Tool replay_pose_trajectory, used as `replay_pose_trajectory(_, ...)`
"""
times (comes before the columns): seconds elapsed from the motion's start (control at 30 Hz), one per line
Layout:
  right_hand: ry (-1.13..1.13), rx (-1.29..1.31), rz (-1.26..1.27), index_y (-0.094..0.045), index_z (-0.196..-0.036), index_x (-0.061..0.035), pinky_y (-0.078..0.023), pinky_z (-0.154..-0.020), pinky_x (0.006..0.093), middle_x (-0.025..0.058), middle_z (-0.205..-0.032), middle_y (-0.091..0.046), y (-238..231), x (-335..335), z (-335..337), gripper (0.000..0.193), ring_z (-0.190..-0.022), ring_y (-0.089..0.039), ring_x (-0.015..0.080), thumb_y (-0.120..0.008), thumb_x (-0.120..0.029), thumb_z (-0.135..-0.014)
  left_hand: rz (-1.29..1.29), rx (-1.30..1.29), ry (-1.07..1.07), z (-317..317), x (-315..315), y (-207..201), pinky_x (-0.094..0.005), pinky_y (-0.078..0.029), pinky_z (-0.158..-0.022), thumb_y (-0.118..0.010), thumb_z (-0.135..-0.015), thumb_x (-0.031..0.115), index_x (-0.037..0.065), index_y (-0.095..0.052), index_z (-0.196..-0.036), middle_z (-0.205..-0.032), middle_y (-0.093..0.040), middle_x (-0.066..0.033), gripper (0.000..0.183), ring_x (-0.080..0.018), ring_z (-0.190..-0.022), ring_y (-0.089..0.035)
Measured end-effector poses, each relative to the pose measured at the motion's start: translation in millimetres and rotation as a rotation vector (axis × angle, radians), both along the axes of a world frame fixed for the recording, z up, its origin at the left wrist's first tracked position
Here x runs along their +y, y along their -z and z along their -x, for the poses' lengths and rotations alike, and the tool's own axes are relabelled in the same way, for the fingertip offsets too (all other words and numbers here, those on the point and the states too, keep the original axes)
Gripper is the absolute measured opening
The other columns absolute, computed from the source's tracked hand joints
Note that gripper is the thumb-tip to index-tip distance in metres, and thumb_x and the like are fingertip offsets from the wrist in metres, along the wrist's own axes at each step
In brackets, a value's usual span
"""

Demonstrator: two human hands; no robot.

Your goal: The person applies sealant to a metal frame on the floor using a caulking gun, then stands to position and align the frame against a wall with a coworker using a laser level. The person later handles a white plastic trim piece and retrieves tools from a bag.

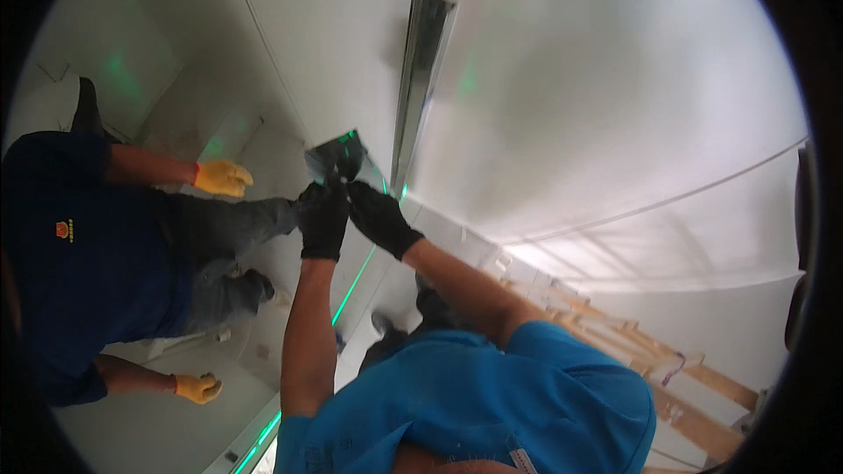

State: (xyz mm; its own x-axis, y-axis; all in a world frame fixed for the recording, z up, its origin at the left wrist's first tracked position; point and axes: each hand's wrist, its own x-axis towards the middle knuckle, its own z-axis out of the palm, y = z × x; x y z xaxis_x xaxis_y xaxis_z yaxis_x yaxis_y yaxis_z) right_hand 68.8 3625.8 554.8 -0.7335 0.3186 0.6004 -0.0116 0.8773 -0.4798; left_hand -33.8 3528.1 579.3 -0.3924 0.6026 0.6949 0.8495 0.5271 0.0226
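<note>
Head view: your left hand [323, 221] seems closed on the near end of a dark plate [336, 154] just ahead, presumably leaving its broad face clear. Your right hand [379, 218] meets it beside the left, perhaps for steadying; blur hides whether it grips.

- Long channel [417, 92]: along the broad surface [580, 105], which spreads out to its right.
- Held piece [338, 156]: left of the channel's lower end, near it.
- Left grip [322, 219]: below and left of the channel, at the held piece's lower edge.
- Right grip [382, 218]: just below the channel's lower end, beside the left grip.
- Co-worker [97, 246]: well left of the channel.
- Line of light [354, 285]: below the channel, slanting down and left.
- Ladder-like frame [650, 360]: well below and right of the channel.
</note>
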Motion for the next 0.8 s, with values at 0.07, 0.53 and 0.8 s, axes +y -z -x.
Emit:
replay_pose_trajectory(0.07,-0.065,-0.027,-0.041,-0.059,-0.114,-0.0044,-0.052,-0.06,0.0421,0.0158,-0.088,-0.064,0,2,-16,0.028,-0.077,-0.064,0.0333,-0.061,-0.016,-0.089,-0.061,-0.145,0.044,14,-13,-1,-0.0412,-0.046,-0.052,-0.055,-0.093,0.022,0.009,-0.059,-0.071,-0.06,-0.057,-0.0133,0.026,-0.0306,-0.057,-0.058)
replay_pose_trajectory(0.53,0.238,-0.209,0.1,-0.06,-0.118,-0.0117,-0.054,-0.063,0.0369,0.0096,-0.084,-0.068,-65,71,-144,0.028,-0.071,-0.068,0.0265,-0.062,-0.018,-0.091,0.087,0.173,0.112,29,-49,-87,-0.0401,-0.045,-0.05,-0.055,-0.093,0.024,0.015,-0.057,-0.077,-0.062,-0.053,-0.0066,0.019,-0.025,-0.054,-0.057)
replay_pose_trajectory(0.8,0.125,-0.144,0.18,-0.062,-0.113,-0.0077,-0.056,-0.067,0.0329,0.0114,-0.09,-0.071,-81,64,-132,0.032,-0.075,-0.07,0.0226,-0.07,-0.026,-0.088,0.059,0.577,0.395,94,-35,-221,-0.0326,-0.051,-0.055,-0.057,-0.089,0.016,0.017,-0.063,-0.111,-0.07,-0.06,-0.005,0.023,-0.0193,-0.063,-0.062)
